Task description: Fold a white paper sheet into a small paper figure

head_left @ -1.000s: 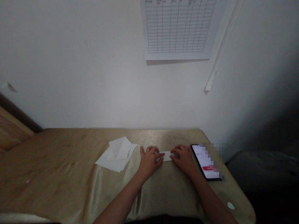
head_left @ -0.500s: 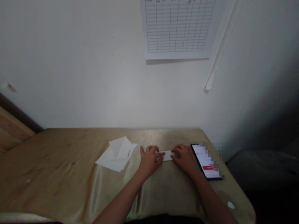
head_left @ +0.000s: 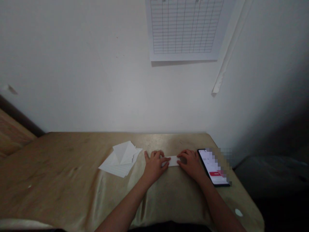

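Observation:
A narrow folded strip of white paper (head_left: 173, 161) lies flat on the table between my hands. My left hand (head_left: 154, 165) grips its left end, thumb and index finger bent onto the paper while the other fingers spread out behind. At the right end, my right hand (head_left: 190, 162) holds the strip between thumb and curled fingers. The paper under my fingertips is hidden. To the left of my left hand rests a loose pile of white paper sheets (head_left: 113, 167), with a creased piece (head_left: 125, 153) on top.
A phone (head_left: 212, 167) with a lit screen lies just right of my right hand, partly blurred out. Near the right edge of the cloth-covered table (head_left: 60, 180) is a small white scrap (head_left: 238, 212). A printed grid sheet (head_left: 183, 32) hangs on the wall behind.

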Demonstrator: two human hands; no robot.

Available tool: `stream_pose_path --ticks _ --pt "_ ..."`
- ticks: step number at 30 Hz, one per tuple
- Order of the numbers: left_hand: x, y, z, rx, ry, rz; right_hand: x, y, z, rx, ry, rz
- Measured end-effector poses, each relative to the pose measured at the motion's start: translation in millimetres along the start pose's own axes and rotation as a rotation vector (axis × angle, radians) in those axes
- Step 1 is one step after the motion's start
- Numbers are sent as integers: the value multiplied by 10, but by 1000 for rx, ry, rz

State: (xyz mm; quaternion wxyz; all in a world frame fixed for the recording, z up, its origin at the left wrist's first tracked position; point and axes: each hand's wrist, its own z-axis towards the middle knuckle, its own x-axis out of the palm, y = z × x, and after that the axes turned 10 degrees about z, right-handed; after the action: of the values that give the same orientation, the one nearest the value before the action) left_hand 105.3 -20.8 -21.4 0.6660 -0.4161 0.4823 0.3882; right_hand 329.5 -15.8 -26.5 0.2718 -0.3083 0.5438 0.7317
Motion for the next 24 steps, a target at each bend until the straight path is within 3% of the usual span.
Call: stream_pose_path --ticks 24 --pt "12 -9 62 -50 20 -29 127 26 -1 1 -38 -93"
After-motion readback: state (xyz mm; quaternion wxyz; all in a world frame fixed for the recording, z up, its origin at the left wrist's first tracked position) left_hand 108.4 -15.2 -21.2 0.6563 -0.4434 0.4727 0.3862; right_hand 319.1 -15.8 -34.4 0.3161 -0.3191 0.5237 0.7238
